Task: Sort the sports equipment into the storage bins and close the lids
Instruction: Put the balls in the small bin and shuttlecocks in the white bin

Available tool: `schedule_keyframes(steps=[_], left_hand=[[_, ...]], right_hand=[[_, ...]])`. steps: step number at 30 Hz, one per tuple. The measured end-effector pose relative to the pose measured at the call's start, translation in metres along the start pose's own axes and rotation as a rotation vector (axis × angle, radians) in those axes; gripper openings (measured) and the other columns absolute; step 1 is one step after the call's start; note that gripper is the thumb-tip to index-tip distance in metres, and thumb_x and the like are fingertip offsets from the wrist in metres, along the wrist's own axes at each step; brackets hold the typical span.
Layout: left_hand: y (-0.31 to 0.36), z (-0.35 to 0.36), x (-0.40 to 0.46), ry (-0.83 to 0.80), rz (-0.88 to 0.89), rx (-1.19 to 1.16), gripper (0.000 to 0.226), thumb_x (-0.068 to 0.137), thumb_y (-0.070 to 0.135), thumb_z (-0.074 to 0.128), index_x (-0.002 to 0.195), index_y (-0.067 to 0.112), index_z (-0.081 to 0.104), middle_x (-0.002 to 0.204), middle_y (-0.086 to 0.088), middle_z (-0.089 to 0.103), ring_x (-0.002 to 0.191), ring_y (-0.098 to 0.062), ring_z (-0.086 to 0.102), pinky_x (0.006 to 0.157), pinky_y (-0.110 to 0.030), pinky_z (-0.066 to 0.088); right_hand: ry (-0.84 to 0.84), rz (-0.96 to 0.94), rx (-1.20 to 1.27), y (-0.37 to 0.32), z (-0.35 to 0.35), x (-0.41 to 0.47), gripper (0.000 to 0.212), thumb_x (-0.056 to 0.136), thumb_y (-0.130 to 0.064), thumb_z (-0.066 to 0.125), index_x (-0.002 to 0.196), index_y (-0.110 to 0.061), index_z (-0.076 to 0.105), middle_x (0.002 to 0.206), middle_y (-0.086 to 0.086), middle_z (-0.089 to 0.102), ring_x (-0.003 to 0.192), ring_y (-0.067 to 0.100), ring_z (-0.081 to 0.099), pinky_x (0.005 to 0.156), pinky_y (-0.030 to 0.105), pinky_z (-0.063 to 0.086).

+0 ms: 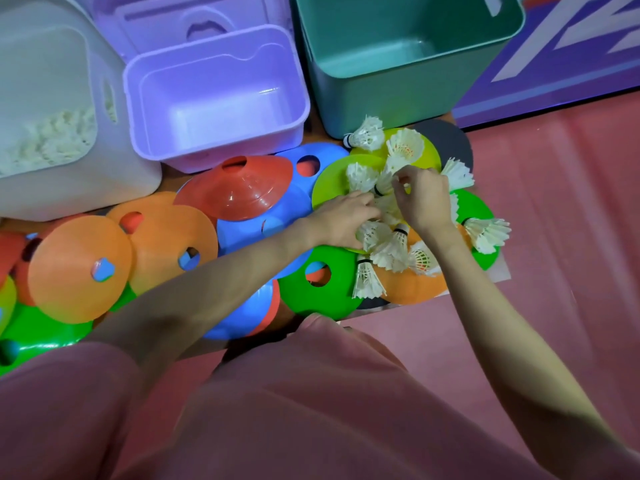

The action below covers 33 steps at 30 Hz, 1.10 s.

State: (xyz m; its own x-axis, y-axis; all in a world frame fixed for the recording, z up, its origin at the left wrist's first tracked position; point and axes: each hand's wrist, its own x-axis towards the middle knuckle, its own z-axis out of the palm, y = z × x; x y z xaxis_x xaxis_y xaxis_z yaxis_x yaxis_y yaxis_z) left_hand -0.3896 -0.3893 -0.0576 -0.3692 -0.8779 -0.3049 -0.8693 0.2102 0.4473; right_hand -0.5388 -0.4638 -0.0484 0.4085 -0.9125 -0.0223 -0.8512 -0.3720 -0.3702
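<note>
Both hands work over a scattered cluster of white feathered shuttlecocks (pixel 388 244) lying on flat plastic disc cones on the floor, just in front of the open teal plastic bin (pixel 398 64). The left hand (pixel 343 220) reaches in palm-down, its fingers curled into the pile and touching a shuttlecock; whether it has a firm grip cannot be determined. The right hand (pixel 420 199) has its fingers bent, with thumb and fingertips pinching one shuttlecock near its black-banded cork end. Other shuttlecocks lie around the hands on a yellow-green disc cone (pixel 332 181), a green disc cone (pixel 298 289) and an orange disc cone (pixel 412 285). To the left, an open lilac plastic bin (pixel 214 95) stands beside a translucent white bin (pixel 131 174) that holds a mass of white shuttlecocks. A red dome cone (pixel 239 192), blue disc cones (pixel 242 233) and orange dome cones (pixel 79 268) overlap in front of these bins. The floor (pixel 554 237) is pink.
</note>
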Motion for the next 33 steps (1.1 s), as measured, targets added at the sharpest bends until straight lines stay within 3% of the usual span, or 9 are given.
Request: schedule_keyframes(steps=[3,5,7,12,17,21,26,29,33], left_hand=[[-0.005,0.004,-0.010,0.082,-0.030,-0.126,0.051,0.071,0.026,0.076,0.113,0.009,0.054,0.109,-0.008,0.055,0.104,-0.024,0.051,0.079,-0.025,0.037],[-0.009,0.004,-0.021,0.151,-0.068,-0.233,0.047,0.070,0.025,0.077,0.106,0.006,0.054,0.100,-0.009,0.061,0.096,-0.027,0.057,0.078,-0.034,0.044],[-0.010,0.003,-0.031,0.241,-0.137,-0.320,0.047,0.069,0.027,0.077,0.104,0.005,0.055,0.095,-0.009,0.066,0.090,-0.026,0.062,0.076,-0.043,0.050],[-0.006,0.000,-0.052,0.532,-0.363,-0.483,0.053,0.068,0.034,0.082,0.104,0.005,0.058,0.092,0.000,0.066,0.087,-0.022,0.065,0.078,-0.042,0.053],[0.000,0.001,-0.063,0.595,-0.368,-0.550,0.066,0.061,0.054,0.069,0.103,0.005,0.059,0.095,-0.002,0.070,0.089,-0.019,0.066,0.078,-0.042,0.054],[0.012,0.000,-0.063,0.568,-0.297,-0.596,0.052,0.067,0.025,0.084,0.104,0.002,0.057,0.092,0.001,0.066,0.089,-0.015,0.066,0.082,-0.040,0.054],[0.012,0.003,-0.068,0.637,-0.312,-0.632,0.049,0.066,0.024,0.081,0.105,0.006,0.057,0.093,0.000,0.069,0.087,-0.012,0.067,0.082,-0.039,0.054],[0.010,0.006,-0.074,0.688,-0.353,-0.645,0.049,0.069,0.022,0.085,0.106,0.005,0.058,0.096,0.002,0.067,0.088,-0.008,0.066,0.083,-0.032,0.055],[0.011,0.013,-0.082,0.708,-0.374,-0.681,0.050,0.070,0.019,0.084,0.108,0.002,0.057,0.099,0.003,0.065,0.091,-0.010,0.064,0.084,-0.022,0.053]], right_hand=[[0.092,-0.023,0.051,0.001,-0.006,-0.005,0.022,0.093,-0.017,0.050,0.094,-0.004,0.067,0.088,0.015,0.071,0.087,0.039,0.060,0.077,0.044,0.046],[0.172,-0.035,0.097,0.003,-0.010,-0.011,0.020,0.093,-0.016,0.051,0.091,-0.005,0.068,0.086,0.013,0.070,0.085,0.037,0.060,0.078,0.045,0.048],[0.250,-0.046,0.136,0.002,-0.015,-0.017,0.020,0.093,-0.018,0.051,0.093,-0.008,0.068,0.089,0.009,0.070,0.086,0.033,0.060,0.080,0.042,0.045],[0.441,-0.227,0.278,-0.007,-0.026,-0.047,0.013,0.093,-0.015,0.055,0.096,-0.009,0.066,0.090,0.005,0.066,0.088,0.024,0.058,0.078,0.036,0.039],[0.309,-0.421,0.316,-0.015,-0.020,-0.067,0.010,0.092,-0.011,0.059,0.094,-0.007,0.067,0.087,0.004,0.067,0.089,0.025,0.061,0.080,0.039,0.042],[0.188,-0.459,0.315,-0.022,-0.010,-0.077,0.013,0.092,-0.015,0.059,0.098,-0.010,0.070,0.090,0.003,0.068,0.094,0.022,0.059,0.083,0.027,0.034],[0.132,-0.493,0.314,-0.027,-0.013,-0.082,0.028,0.094,-0.020,0.057,0.120,-0.011,0.063,0.111,0.004,0.065,0.109,0.021,0.054,0.090,0.034,0.040],[0.137,-0.418,0.354,-0.023,-0.018,-0.084,0.035,0.098,-0.021,0.051,0.130,-0.007,0.053,0.119,0.008,0.060,0.111,0.025,0.051,0.095,0.032,0.039],[0.018,-0.236,0.244,-0.006,-0.018,-0.084,0.036,0.088,-0.023,0.060,0.120,-0.006,0.059,0.112,0.011,0.062,0.105,0.030,0.052,0.090,0.039,0.042]])
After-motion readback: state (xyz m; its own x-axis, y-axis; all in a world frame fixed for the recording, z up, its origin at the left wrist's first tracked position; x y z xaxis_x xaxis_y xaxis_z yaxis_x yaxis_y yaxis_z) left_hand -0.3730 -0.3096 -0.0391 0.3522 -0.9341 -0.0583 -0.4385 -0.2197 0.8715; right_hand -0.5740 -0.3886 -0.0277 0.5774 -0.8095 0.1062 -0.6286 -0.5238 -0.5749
